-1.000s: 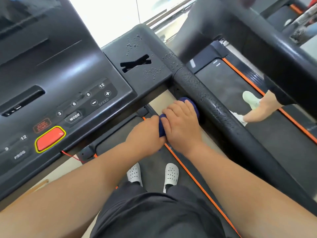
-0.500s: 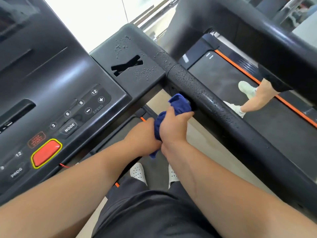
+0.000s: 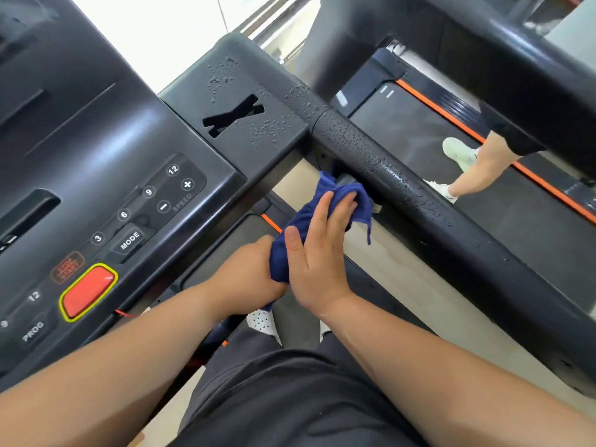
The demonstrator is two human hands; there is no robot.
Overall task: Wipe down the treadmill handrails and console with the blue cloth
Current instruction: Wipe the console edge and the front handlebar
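The blue cloth is bunched between both hands, just under the inner side of the right handrail, a thick black bar beaded with water drops. My left hand grips the cloth's lower end. My right hand lies over the cloth with fingers spread along it, its tips near the rail's underside. The cloth's top edge touches or nearly touches the rail. The black console with speed buttons and a red stop button fills the left side.
Water drops also cover the console's corner block. The belt with an orange edge stripe runs under my white shoes. On the neighbouring treadmill to the right, another person's legs and white shoes are walking.
The cloth has unfolded from a tight bunch into a longer, looser shape. My right hand has opened flat over it and both hands have risen slightly toward the rail.
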